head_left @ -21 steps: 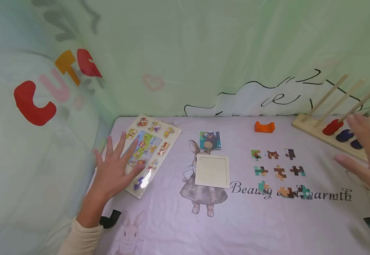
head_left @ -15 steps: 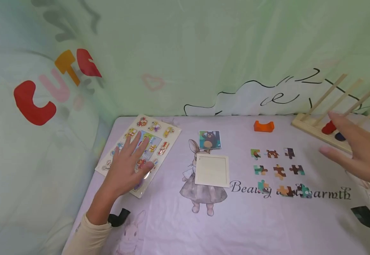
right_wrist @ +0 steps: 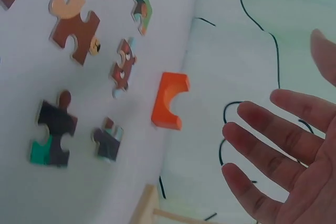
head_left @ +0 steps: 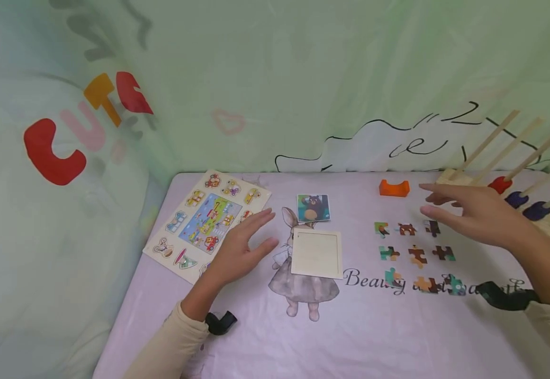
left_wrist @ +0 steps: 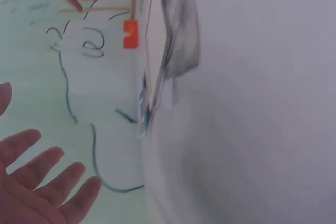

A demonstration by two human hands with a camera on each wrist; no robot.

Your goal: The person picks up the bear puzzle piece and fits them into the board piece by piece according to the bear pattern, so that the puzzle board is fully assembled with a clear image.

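Observation:
My left hand (head_left: 241, 251) is above the table between the vehicle peg puzzle board (head_left: 172, 250) and the square wooden puzzle tray (head_left: 316, 253). Its fingers are extended and nothing is in them. Over the right side, my right hand (head_left: 480, 213) hovers behind the loose jigsaw pieces (head_left: 417, 256), near the orange block (head_left: 394, 188). Those fingers are also spread and hold nothing, as the right wrist view shows with the orange block (right_wrist: 169, 100) apart from the hand. Behind the tray lies a bear picture card (head_left: 313, 207).
A wooden stand with upright rods (head_left: 452, 176) and red and blue beads (head_left: 516, 199) is at the back right, partly behind the right hand. A printed curtain (head_left: 256, 79) rises along the table's back edge. The jigsaw pieces lie in rows on the printed tablecloth (head_left: 360, 337).
Both hands have come inward: the left moved right, off the vehicle board toward the tray, and the right moved left from the rod stand toward the orange block. The objects stay put.

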